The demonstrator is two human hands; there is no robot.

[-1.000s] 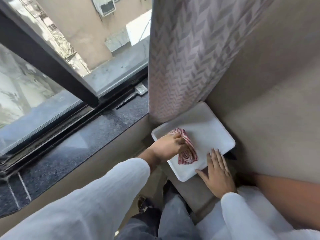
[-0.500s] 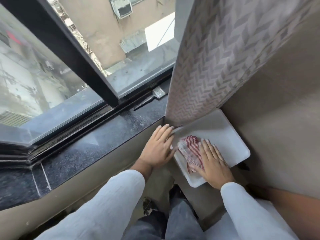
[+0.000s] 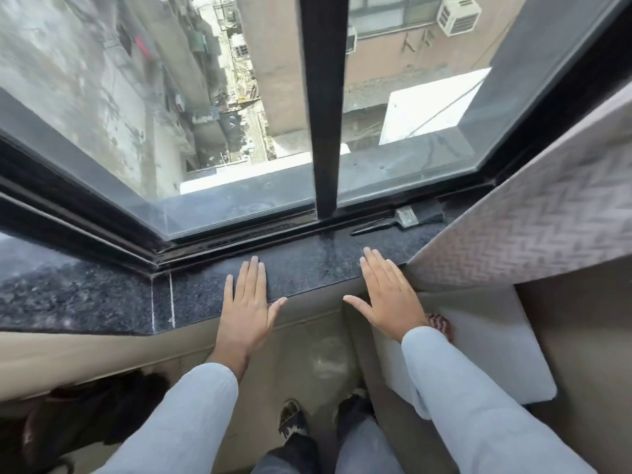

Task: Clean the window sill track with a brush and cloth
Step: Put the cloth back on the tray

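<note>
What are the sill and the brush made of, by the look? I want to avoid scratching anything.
The sill looks like polished dark granite: black with fine pale speckles and a faint sheen. The brush seems to have a dark handle, plastic or painted wood, I cannot tell which, a shiny metal band, and dark bristles.

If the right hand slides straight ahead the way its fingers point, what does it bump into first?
Probably the brush. The right hand lies flat on the dark sill, fingers aimed slightly left toward the window. Bare sill comes first, then likely the brush handle's thin end, or else the window track just behind it.
</note>
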